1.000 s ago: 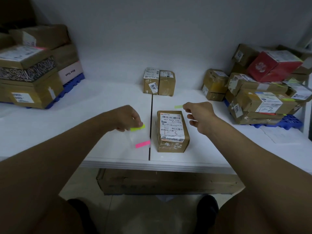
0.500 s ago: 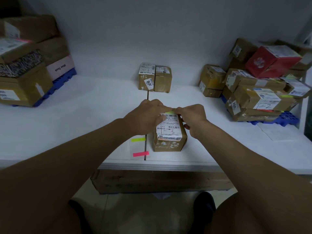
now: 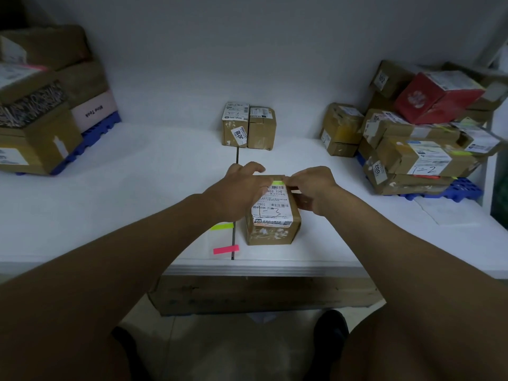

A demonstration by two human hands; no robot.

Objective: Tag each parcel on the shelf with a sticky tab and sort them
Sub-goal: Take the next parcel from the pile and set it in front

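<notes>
A small brown parcel (image 3: 272, 232) with a white label marked "1-3" stands near the front edge of the white shelf (image 3: 137, 188). A green sticky tab (image 3: 278, 183) lies across the top of its label. My left hand (image 3: 239, 188) curls over the parcel's far left corner, thumb at the tab's left end. From the other side, my right hand (image 3: 313, 188) pinches the tab's right end, its other fingers curled against the parcel's right side. A yellow-green tab (image 3: 222, 226) and a pink tab (image 3: 226, 249) sit on the shelf left of the parcel.
Two small parcels (image 3: 248, 127) stand side by side at the back centre. A heap of parcels (image 3: 417, 155) with a red box (image 3: 434, 97) fills the right on a blue pallet (image 3: 450, 191). Larger boxes (image 3: 41, 127) stack at the left. A paper sheet (image 3: 450, 210) lies front right.
My left hand left the tabs on the shelf and came onto the parcel. My right hand brought the green tab down onto the parcel's label.
</notes>
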